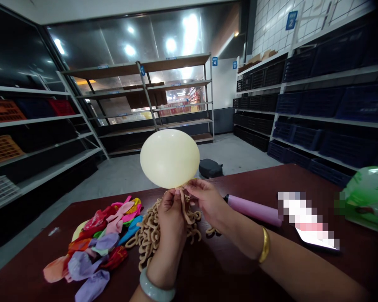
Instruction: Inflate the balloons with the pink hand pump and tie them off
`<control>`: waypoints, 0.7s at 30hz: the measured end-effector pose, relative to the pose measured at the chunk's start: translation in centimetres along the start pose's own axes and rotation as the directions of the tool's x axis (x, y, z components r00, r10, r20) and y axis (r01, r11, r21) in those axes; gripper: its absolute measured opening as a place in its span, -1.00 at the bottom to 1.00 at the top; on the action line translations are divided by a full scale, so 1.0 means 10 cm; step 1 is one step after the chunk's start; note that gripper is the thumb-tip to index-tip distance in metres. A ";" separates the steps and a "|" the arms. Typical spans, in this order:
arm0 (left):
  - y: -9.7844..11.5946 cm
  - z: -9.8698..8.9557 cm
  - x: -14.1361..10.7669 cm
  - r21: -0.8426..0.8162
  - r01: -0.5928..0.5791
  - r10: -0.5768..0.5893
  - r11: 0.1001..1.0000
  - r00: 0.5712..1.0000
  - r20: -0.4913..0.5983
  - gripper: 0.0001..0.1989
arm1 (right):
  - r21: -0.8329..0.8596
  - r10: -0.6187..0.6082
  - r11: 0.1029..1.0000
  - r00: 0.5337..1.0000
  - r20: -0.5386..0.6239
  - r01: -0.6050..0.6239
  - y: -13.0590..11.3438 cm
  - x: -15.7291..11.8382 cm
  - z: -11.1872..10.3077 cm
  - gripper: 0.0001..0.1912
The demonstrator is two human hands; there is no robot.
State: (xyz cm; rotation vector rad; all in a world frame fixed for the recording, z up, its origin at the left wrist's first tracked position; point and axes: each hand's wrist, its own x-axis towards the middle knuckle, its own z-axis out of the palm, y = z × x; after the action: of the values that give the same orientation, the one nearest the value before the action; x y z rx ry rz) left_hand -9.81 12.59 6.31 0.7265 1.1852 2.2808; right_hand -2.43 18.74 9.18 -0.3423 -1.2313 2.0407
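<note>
A pale yellow inflated balloon (170, 158) stands upright above the table, its neck at my fingertips. My left hand (171, 209) is closed in a pinch just under the balloon, at its neck. My right hand (204, 197) pinches at the same spot from the right, with a tan cord-like strip (184, 205) hanging between the two hands. The fingers partly hide the neck, and whether the strip is wound around it I cannot tell. Behind and below my left hand lies a heap of tan soft loops (148, 235). Uninflated balloons (94, 247) in several colours lie to its left.
On the dark red table (239, 268) are a pink cylinder (255, 210) with a black end, a blurred-out flat device (315, 235) and a green-and-white plastic bag (370, 199). A dark bag-like object (210, 167) sits on the floor beyond. Shelves with crates (311, 100) line the room.
</note>
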 end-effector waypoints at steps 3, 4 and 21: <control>0.01 -0.04 0.02 0.140 -0.067 0.068 0.988 0.998 -0.002 -0.82 | -0.145 -0.079 0.986 0.997 0.015 0.081 0.02 0.04 -0.03 -0.69; 0.01 -0.06 0.02 0.203 -0.095 0.097 0.974 0.995 0.003 -0.82 | -0.202 -0.115 0.972 0.993 0.038 0.121 0.02 0.05 -0.04 -0.69; 0.02 -0.07 0.00 0.520 -0.121 -0.013 0.846 0.969 0.247 -0.70 | -0.119 -0.095 0.989 0.994 -0.054 0.088 -0.06 0.18 -0.27 -0.70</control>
State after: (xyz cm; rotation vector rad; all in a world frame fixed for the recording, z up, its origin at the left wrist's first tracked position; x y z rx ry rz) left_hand -10.27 12.05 6.15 1.2147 1.7112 1.8296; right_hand -1.88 21.94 8.57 -0.3915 -1.3081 1.8725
